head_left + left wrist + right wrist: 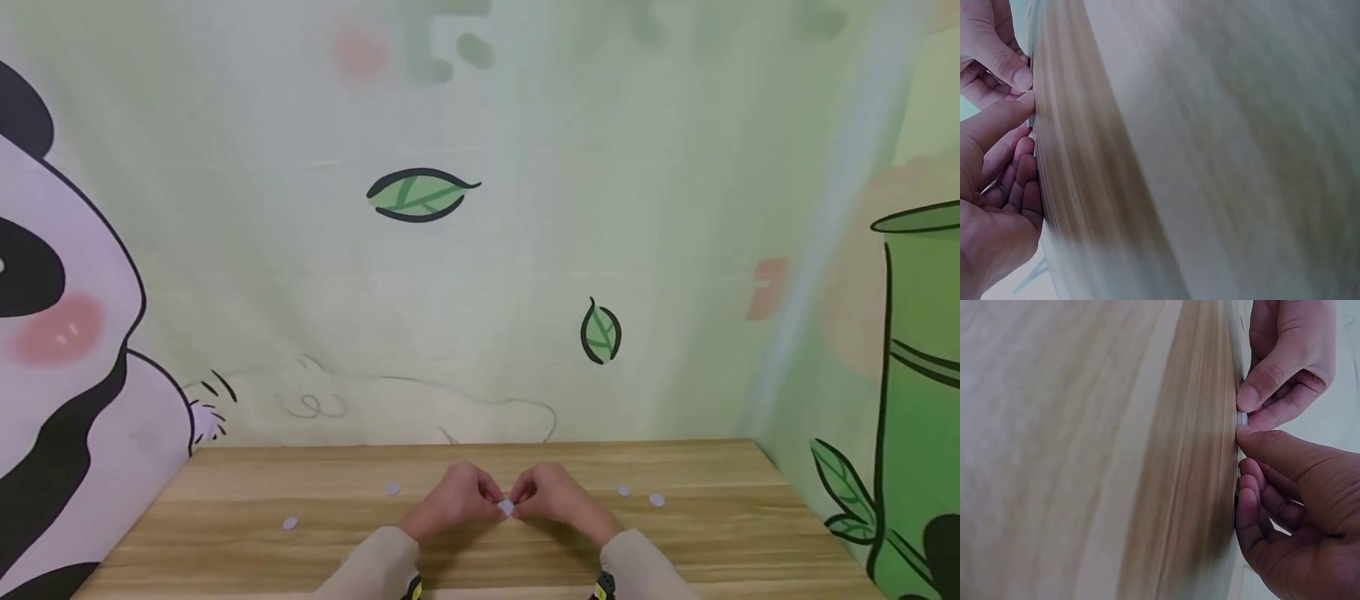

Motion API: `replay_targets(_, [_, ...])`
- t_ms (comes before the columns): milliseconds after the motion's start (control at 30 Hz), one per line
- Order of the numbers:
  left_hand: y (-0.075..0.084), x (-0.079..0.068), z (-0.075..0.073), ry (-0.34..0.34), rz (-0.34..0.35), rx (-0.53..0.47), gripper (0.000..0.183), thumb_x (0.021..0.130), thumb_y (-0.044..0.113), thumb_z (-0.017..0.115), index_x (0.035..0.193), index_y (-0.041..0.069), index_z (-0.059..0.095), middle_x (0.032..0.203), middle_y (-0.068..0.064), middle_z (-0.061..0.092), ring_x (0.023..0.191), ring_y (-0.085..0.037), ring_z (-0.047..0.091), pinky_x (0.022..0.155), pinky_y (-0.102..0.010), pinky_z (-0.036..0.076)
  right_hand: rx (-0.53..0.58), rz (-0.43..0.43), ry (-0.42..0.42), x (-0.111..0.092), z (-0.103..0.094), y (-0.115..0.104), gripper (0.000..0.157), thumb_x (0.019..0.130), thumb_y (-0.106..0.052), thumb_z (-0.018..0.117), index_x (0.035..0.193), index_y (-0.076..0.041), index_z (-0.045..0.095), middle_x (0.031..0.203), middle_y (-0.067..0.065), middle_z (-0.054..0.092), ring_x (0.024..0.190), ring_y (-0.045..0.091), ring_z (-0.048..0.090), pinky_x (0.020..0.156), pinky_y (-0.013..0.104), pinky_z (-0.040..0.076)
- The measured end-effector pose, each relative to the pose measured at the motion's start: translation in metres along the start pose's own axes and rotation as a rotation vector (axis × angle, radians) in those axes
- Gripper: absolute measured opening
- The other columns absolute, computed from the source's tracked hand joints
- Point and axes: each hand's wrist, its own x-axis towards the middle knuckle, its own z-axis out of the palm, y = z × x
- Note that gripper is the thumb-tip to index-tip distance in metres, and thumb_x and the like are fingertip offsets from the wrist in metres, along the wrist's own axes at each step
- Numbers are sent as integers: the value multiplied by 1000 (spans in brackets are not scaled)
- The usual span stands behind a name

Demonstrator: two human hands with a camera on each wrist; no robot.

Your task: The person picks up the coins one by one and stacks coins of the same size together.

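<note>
Over the middle of the table, a small white piece (pixel 506 507) is pinched by both hands; its edge looks thin and layered in the right wrist view, and the fingertips cover much of it. My left hand (pixel 463 493) holds its left side between thumb and fingers. From the other side, my right hand (pixel 549 492) pinches it with thumb and index finger, its other fingers curled loosely near the wood. In the right wrist view the white piece (pixel 1242 419) shows between the two thumbs, close to the tabletop.
Small flat white discs lie on the wooden table (pixel 720 550): one disc (pixel 290 523) at far left, another disc (pixel 393 488) nearer the left hand, and two to the right, a disc (pixel 623 491) and a disc (pixel 657 500). A printed backdrop (pixel 510 275) stands behind.
</note>
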Motion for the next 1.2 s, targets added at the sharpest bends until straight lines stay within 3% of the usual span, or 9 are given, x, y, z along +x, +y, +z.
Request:
replay_targets(367, [3,0,0,17,-25,-16,11,74,6,87,80,3,78,68,4,68,65,-4,53,58,-18,43,-4,-13,-8,3,-1,-3,8,79,0,82,83,-4,75,75,-2,69,70,7,58,64,22,49])
replay_targets(567, [3,0,0,8,-33,-6,11,75,6,87,81,4,78,69,3,68,65,-6,54,58,-19,43,22,11,-74,0,-8,0,5,87,-4,78,91,-6,77,83,-4,71,76,9,59,71,25,51])
replay_targets(700, [4,0,1,4,-39,5,11,75,7,87,81,6,78,70,3,68,66,-7,54,58,-20,43,18,-1,-72,-8,-21,10,10,90,-10,77,99,-8,78,92,-3,73,83,9,61,76,28,53])
replay_targets(833, [3,1,3,9,-54,27,12,75,9,87,81,8,77,70,5,66,66,-7,54,57,-20,43,-15,-21,-10,-20,-38,24,13,91,-11,75,104,-7,77,97,0,74,85,8,61,74,26,51])
replay_targets(1200, [2,1,3,14,-62,34,12,75,9,87,80,8,77,70,5,65,67,-7,54,59,-20,44,-121,3,89,-58,-87,51,17,90,-11,76,105,-4,76,94,-1,73,82,6,61,71,24,51])
